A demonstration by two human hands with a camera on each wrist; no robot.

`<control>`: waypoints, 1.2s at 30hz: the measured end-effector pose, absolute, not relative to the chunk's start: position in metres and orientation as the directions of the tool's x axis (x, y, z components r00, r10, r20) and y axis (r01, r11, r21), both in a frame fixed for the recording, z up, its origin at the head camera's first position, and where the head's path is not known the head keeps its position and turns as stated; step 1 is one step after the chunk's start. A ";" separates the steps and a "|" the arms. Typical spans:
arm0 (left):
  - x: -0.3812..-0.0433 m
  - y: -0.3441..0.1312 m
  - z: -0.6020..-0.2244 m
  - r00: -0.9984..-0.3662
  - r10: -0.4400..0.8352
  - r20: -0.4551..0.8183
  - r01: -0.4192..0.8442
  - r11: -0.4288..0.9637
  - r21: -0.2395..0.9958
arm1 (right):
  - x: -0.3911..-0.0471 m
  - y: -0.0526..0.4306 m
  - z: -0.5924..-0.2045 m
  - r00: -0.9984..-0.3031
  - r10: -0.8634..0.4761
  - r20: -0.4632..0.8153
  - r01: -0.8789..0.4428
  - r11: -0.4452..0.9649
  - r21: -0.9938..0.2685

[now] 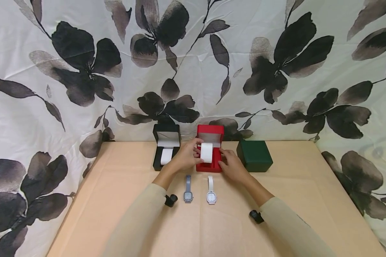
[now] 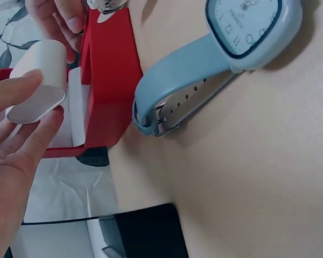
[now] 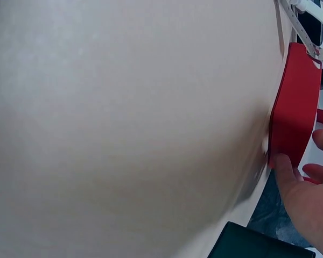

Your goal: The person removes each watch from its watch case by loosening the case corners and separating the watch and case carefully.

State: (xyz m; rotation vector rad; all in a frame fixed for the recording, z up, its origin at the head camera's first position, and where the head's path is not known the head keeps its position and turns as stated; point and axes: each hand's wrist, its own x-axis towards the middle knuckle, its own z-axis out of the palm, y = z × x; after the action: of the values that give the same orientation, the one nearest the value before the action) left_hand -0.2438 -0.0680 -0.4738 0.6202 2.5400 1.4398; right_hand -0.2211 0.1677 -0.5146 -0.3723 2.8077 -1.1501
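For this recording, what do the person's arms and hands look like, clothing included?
The left sleeve and right sleeve are beige and long, ending short of the hands. Each arm wears a small black device: left device, right device. The left hand and right hand wear no gloves.

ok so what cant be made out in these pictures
- Red box interior: partly behind the white cushion the left hand holds, head view.
- Green box inside: hidden by its closed cover, head view.
- Blue watch: dial cut off by the upper edge, left wrist view.
- White watch: dial too small to read, head view.
- Right hand: cut off by the right edge, right wrist view.
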 end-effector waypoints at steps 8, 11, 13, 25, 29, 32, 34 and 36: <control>-0.248 -0.063 -0.484 -0.896 0.438 0.069 0.304 0.493 0.815 | -0.222 0.166 -0.514 -0.963 -0.270 -0.012 -0.191 0.711 -0.677; -0.248 -0.062 -0.486 -0.894 0.444 0.066 0.308 0.499 0.810 | -0.222 0.166 -0.515 -0.963 -0.267 -0.015 -0.187 0.711 -0.678; -0.249 -0.061 -0.488 -0.893 0.444 0.069 0.311 0.499 0.809 | -0.222 0.166 -0.515 -0.963 -0.268 -0.015 -0.188 0.713 -0.675; -0.250 -0.055 -0.488 -0.892 0.444 0.088 0.330 0.504 0.798 | -0.224 0.167 -0.520 -0.962 -0.273 0.028 -0.225 0.725 -0.651; -0.250 -0.052 -0.487 -0.895 0.440 0.072 0.327 0.540 0.776 | -0.225 0.167 -0.520 -0.960 -0.277 0.033 -0.229 0.719 -0.656; -0.252 -0.050 -0.487 -0.893 0.447 0.058 0.332 0.564 0.756 | -0.225 0.167 -0.520 -0.963 -0.269 0.029 -0.222 0.724 -0.653; -0.253 -0.049 -0.487 -0.889 0.454 0.050 0.337 0.577 0.744 | -0.225 0.168 -0.519 -0.964 -0.263 0.027 -0.218 0.729 -0.648; -0.253 -0.048 -0.487 -0.887 0.460 0.044 0.341 0.588 0.733 | -0.224 0.168 -0.519 -0.965 -0.260 0.024 -0.214 0.733 -0.645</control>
State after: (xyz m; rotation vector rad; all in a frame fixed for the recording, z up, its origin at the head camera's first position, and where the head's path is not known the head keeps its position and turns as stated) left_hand -0.2532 -0.0481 -0.4874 0.6768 2.6630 1.1815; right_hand -0.2243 0.1680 -0.5186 -0.3913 2.8614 -1.0527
